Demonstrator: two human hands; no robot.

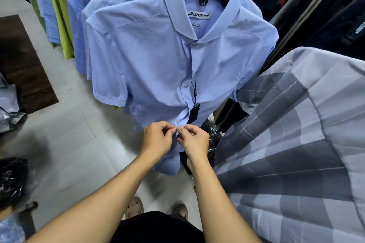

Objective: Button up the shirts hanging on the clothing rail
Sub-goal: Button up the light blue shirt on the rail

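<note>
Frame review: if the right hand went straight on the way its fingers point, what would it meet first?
The right hand pinches the front edge of the light blue shirt, so that fabric comes first. Just beyond it, the fingertips of the left hand appear to be next, though depth is unclear.

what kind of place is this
Probably a clothing shop or its stockroom: a row of shirts on hangers, a black swing tag on the blue shirt, and dark garments hanging at right.

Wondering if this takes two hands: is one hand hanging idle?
No, both the left hand and the right hand pinch the front edge of the blue shirt.
</note>
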